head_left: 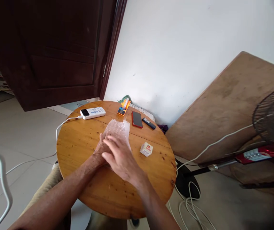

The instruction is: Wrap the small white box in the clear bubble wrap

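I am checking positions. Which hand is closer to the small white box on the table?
Right. The right hand lies just left of the small white box, apart from it. The left hand rests farther left, partly under the right.

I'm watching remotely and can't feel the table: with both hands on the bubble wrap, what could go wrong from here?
1. The left hand and right hand overlap on the bubble wrap; a wide sweep might knock the small white box off the round table.
2. The red phone lies just beyond the wrap and could get pushed.
3. The white cable from the power bank hangs over the table's edge; snagging it may drag the bank off.
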